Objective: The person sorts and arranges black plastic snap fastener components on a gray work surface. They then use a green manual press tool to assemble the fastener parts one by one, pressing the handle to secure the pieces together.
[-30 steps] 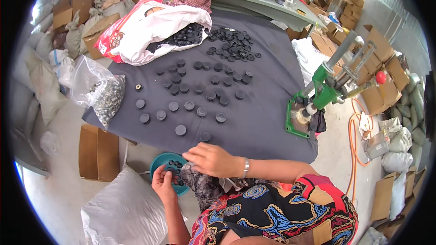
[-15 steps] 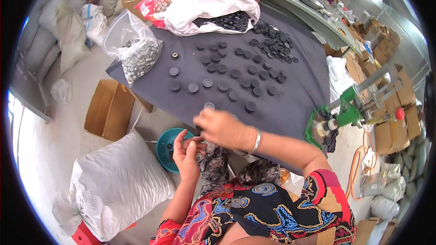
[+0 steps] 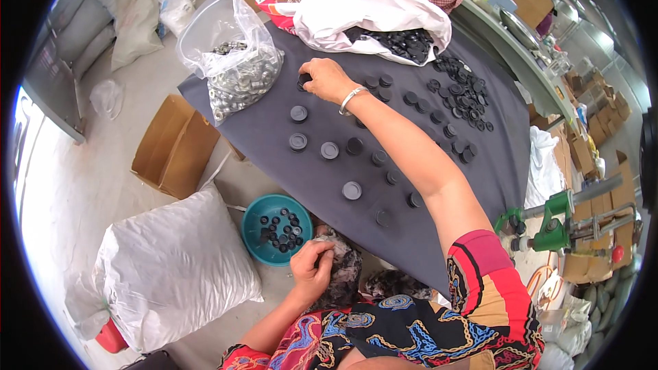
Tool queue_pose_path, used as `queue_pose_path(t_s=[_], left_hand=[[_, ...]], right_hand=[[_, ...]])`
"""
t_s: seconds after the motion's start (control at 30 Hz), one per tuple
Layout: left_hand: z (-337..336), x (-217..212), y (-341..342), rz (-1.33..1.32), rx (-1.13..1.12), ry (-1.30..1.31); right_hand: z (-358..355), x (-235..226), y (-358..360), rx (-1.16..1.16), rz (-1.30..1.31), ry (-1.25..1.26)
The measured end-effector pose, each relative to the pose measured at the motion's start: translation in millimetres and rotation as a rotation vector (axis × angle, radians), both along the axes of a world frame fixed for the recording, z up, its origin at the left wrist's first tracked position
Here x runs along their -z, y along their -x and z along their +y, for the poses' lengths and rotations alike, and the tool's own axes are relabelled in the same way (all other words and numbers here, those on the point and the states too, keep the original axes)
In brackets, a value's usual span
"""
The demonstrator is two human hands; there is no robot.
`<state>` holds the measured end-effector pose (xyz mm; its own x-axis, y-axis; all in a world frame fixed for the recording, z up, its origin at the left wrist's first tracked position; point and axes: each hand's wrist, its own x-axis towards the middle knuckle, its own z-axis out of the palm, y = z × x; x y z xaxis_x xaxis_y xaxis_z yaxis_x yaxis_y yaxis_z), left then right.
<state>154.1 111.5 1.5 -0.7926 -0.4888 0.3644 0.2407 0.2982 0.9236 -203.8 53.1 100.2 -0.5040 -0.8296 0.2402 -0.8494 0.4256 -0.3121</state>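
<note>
My right hand [image 3: 327, 79] reaches far over the dark cloth-covered table [image 3: 295, 178], its fingers closed on a black round disc [image 3: 303, 81] near the bag of metal parts. Stacks of similar discs [image 3: 351, 190] stand spread over the cloth, partly hidden under my right forearm. My left hand [image 3: 312, 267] is held low above my lap, beside the table's near edge, its fingers curled shut. Whatever lies inside them is hidden. Beside it on the floor, a teal basin [image 3: 248, 236] contains several small dark round pieces [image 3: 282, 233].
A clear bag of small metal parts [image 3: 243, 82] stands at the table's left. White sack with black pieces [image 3: 370, 10] lies at the back, loose black rings [image 3: 469, 99] beside it. A green hand press [image 3: 552, 226] is at right; a stuffed white sack [image 3: 175, 270] and cardboard box [image 3: 175, 147] at left.
My right hand has moved from near my left hand to the far left of the table, onto a disc. My left hand has curled closed and shifted right, uncovering the basin's contents.
</note>
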Motion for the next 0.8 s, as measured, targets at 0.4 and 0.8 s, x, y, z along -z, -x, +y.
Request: queue_pose_path(t_s=[0.4, 0.8], left_hand=[[-58.8, -26.3, 19.6, 0.038, -0.110, -0.038], [-117.8, -49.0, 153.5, 0.037, -0.228, 0.685]], right_hand=[[-24.5, 12.7, 16.5, -0.023, 0.046, -0.161], [-8.5, 8.2, 6.0, 0.001, 0.055, -0.206]])
